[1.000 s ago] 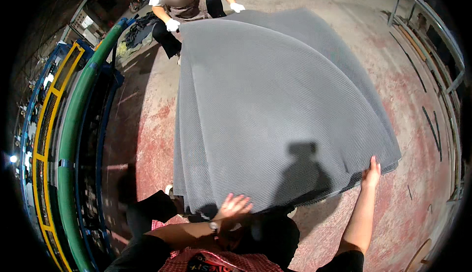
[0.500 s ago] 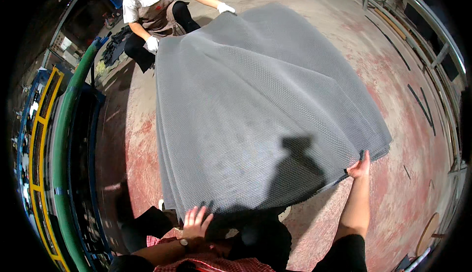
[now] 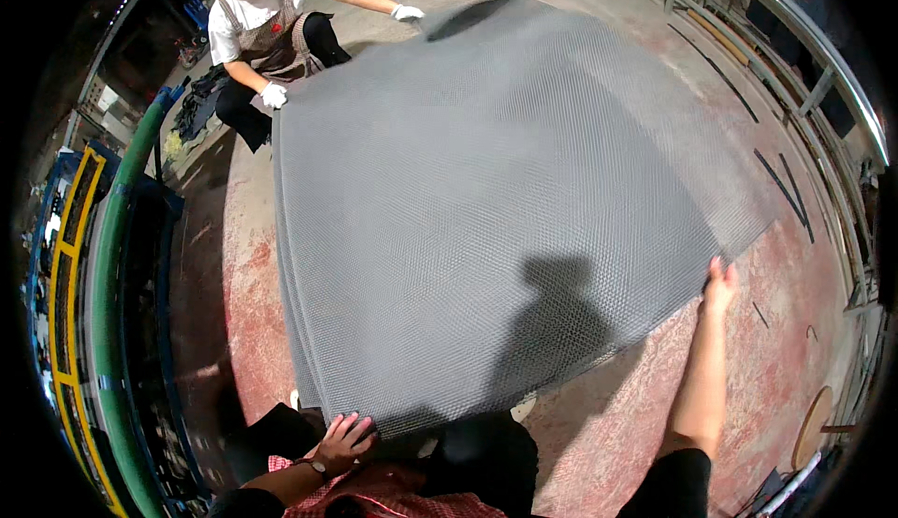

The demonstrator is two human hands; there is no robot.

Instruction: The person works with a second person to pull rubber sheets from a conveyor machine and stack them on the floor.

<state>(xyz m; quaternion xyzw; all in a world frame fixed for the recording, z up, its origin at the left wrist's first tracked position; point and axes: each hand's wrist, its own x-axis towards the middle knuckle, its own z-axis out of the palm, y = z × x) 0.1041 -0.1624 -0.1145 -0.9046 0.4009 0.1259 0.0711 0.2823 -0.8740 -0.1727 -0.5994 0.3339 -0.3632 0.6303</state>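
A wide grey mesh sheet [image 3: 449,190], layered along its left side, spreads out in front of me. At its near right corner my right hand [image 3: 718,286] is closed on the edge, thumb uppermost. Down at the near left corner my left hand [image 3: 344,438] has its fingers over the mesh edge; its thumb is hard to make out. Across from me a crouching person in a white shirt and checked apron [image 3: 281,31] holds the far edge with two white-gloved hands. The far right part of the mesh looks thin and blurred, with floor showing through.
Along the left stand a green roll [image 3: 110,303] and a yellow frame [image 3: 64,303]. A metal rail [image 3: 804,31] runs down the right side. Dark strips [image 3: 784,190] lie on the reddish floor, and a round brown board [image 3: 812,427] is at the lower right.
My right hand has moved right and farther out, drawing the mesh corner with it. The sheet's folds have smoothed, and its far edge has billowed up. My left hand sits slightly farther left and lower.
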